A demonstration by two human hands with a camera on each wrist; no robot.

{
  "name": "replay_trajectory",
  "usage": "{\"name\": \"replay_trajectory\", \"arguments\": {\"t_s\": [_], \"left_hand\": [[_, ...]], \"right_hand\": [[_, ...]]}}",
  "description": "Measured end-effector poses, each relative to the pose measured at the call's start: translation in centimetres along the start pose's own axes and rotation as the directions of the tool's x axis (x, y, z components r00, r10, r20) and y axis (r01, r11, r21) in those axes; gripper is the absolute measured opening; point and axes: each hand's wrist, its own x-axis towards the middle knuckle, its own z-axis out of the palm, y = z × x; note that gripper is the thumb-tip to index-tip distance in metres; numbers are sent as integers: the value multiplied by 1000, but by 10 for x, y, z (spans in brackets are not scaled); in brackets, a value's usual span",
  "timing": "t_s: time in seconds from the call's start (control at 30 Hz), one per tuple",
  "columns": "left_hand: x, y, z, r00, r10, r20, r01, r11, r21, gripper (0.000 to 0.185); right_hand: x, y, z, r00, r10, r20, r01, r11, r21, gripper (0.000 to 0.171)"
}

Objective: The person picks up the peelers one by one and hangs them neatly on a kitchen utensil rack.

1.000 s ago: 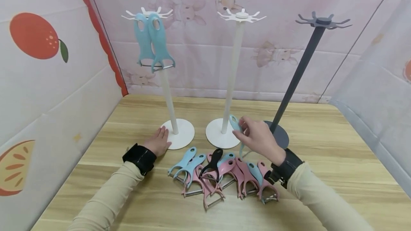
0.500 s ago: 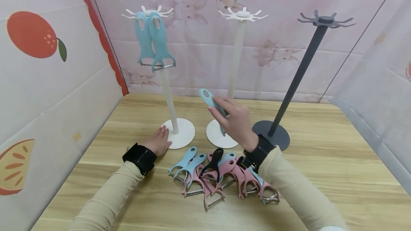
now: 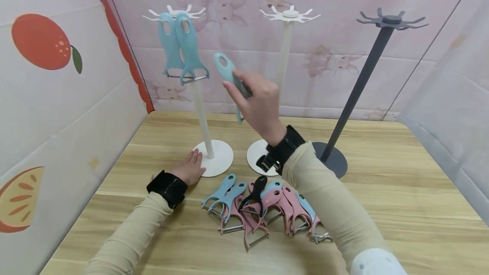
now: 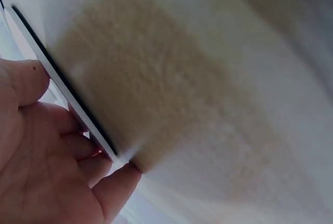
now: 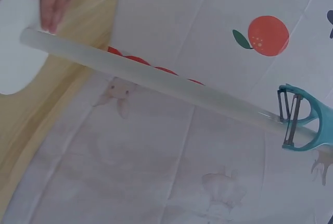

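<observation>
My right hand (image 3: 258,102) pinches a light blue peeler (image 3: 224,66) by its handle, ring end up, in the air right of the left white stand (image 3: 202,118). Two blue peelers (image 3: 190,50) hang side by side from that stand's hooks; the right wrist view shows their blades (image 5: 294,120) by the pole. My left hand (image 3: 189,169) rests on the rim of this stand's round base (image 3: 222,158), and the left wrist view shows its fingers (image 4: 112,190) along the base edge. The held peeler's lower part is mostly behind my right hand.
A pile of pink, blue and black peelers (image 3: 254,196) lies in front of the stands, partly behind my right sleeve. A second white stand (image 3: 285,50) and a dark grey stand (image 3: 355,92) have bare hooks. Printed cloth walls (image 3: 237,92) enclose the table (image 3: 401,207).
My right hand has carried the blue peeler up and left, from beside the middle stand's base toward the left stand's hanging peelers. The left hand has stayed on the base.
</observation>
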Motion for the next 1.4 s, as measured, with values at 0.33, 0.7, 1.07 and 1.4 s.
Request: {"name": "replay_trajectory", "arguments": {"t_s": [0.33, 0.7, 1.07, 1.4], "left_hand": [[0, -2, 5, 1000, 22, -19, -21, 1000, 4, 57], [-3, 4, 5, 1000, 24, -20, -24, 1000, -5, 56], [0, 0, 3, 999, 23, -23, -23, 1000, -12, 56], [3, -2, 5, 999, 26, -24, -25, 1000, 13, 57]], "right_hand": [[50, 1, 27, 943, 324, 82, -333, 926, 177, 27], [69, -1, 46, 833, 493, 249, -534, 835, 131, 28], [53, 8, 42, 806, 451, 383, -497, 868, 23, 27], [3, 7, 20, 848, 370, 381, -407, 913, 20, 20]]}}
